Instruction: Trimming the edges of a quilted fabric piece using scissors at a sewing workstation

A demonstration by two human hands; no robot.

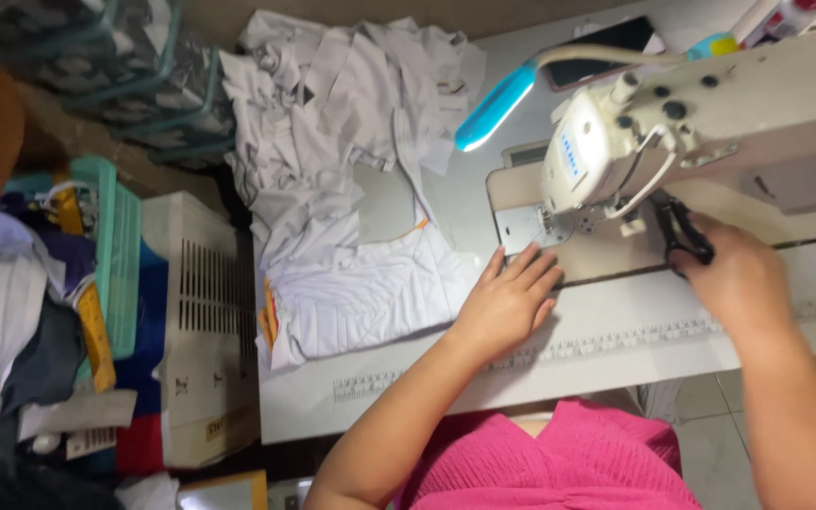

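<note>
- The left hand (507, 300) lies flat on the white bench (616, 331), palm down, fingers (533, 264) stretched out and slightly spread, gripping nothing; the fingertips point toward 1 o'clock and stop just short of the metal needle plate (521, 227).
- The right hand (734, 279) is at 3 o'clock from the left one, well apart from it, with its fingers curled round a pair of black scissors (680, 231); the dark handles and blades stick out from the hand toward 11 o'clock.
- The scissors sit just beside the head of the cream sewing machine (635, 142), at about 4 o'clock from its needle end; whether the blades touch the machine I cannot tell.
- A folded white garment (361, 297) with an orange edge lies on the bench at 9 o'clock from the left hand, near it but not touching.
- A loose heap of white fabric pieces (332, 104) lies beyond the folded garment, at 12 o'clock from it.
- A blue-tipped lamp (495, 104) on a bent neck shines above the bench at 10 o'clock from the machine head.
- A printed ruler strip (616, 338) runs along the front edge of the bench, under the left wrist.
- A teal plastic basket (110, 255) with mixed cloth stands on the floor at 9 o'clock, beside a white slotted crate (200, 321).
- The person wears a pink top (559, 463).
</note>
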